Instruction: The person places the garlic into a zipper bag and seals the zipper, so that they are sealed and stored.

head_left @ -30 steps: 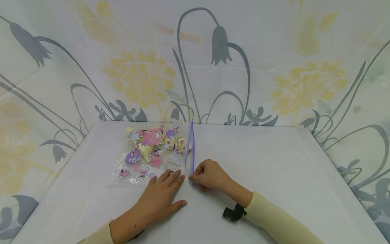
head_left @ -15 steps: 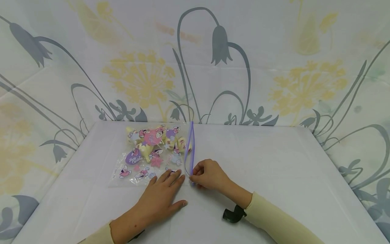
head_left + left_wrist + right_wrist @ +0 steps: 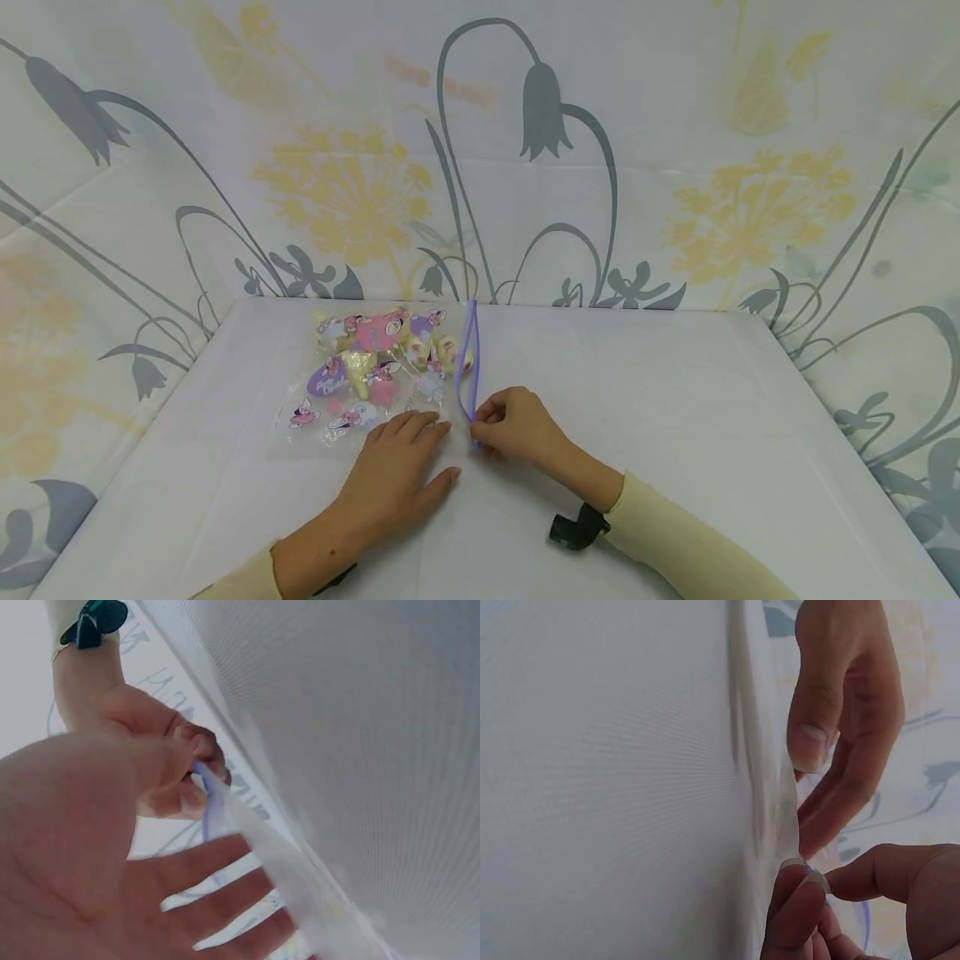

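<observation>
A clear zip bag [image 3: 352,425] with pink and purple cartoon prints lies on the white table. Several pale yellow things [image 3: 358,371] show through its plastic. Along the bag's right side runs a purple zip strip [image 3: 474,375], its two lines bowed apart in the middle. My right hand [image 3: 517,429] pinches the near end of this strip between thumb and fingers; the right wrist view shows the fingertips [image 3: 802,892] meeting there. Beside it, my left hand [image 3: 393,479] rests with fingers extended over the bag's near edge, thumb apart from them.
The white tabletop [image 3: 637,392] stretches out to the right of the bag. A flower-printed cloth [image 3: 637,208] stands behind the table and along both sides. A black wrist device [image 3: 577,529] hangs under the right forearm.
My right hand has risen slightly with the strip's near end, and the two purple lines now meet higher up. The left fingers have shifted a little; the bag has moved slightly.
</observation>
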Demonstrator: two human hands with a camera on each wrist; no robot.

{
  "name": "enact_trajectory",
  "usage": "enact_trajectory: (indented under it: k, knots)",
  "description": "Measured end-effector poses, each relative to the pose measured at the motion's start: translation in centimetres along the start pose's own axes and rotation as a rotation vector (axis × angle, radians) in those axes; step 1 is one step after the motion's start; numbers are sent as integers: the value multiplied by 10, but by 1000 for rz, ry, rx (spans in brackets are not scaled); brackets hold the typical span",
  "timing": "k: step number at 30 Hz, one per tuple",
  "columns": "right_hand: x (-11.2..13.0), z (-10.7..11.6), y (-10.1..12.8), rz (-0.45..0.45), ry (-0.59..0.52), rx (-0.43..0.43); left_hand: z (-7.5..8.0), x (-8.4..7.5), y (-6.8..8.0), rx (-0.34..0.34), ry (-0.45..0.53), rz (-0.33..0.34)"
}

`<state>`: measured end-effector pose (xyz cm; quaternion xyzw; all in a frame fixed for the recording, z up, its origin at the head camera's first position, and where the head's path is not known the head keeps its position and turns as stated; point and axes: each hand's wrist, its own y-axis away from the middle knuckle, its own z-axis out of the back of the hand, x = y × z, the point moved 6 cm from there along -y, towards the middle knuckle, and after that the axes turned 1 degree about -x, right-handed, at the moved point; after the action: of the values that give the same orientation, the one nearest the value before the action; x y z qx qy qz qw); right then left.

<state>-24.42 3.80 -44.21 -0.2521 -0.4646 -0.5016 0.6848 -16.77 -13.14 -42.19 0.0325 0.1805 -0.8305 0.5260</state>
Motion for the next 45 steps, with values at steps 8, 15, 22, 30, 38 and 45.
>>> enact_trajectory:
  k: [8, 15, 22, 30, 38, 45]
  knots:
    - [5, 5, 1, -13, -88, -5, 10, -11, -2, -58, 314, 11]
    - [10, 6, 3, 4, -132, 4, -16, -17, -1, 283, 816, 96]
    - [13, 7, 3, 2, -122, 6, -40, -18, 0, 501, 1282, 296]
    - [8, 5, 1, -18, -135, 26, -54, -10, -3, 421, 1569, 566]
    - [6, 3, 0, -16, -135, 50, -56, -5, -10, 344, 1529, 554]
    - [3, -1, -2, -9, -73, 72, -56, -3, -10, 345, 1530, 551]
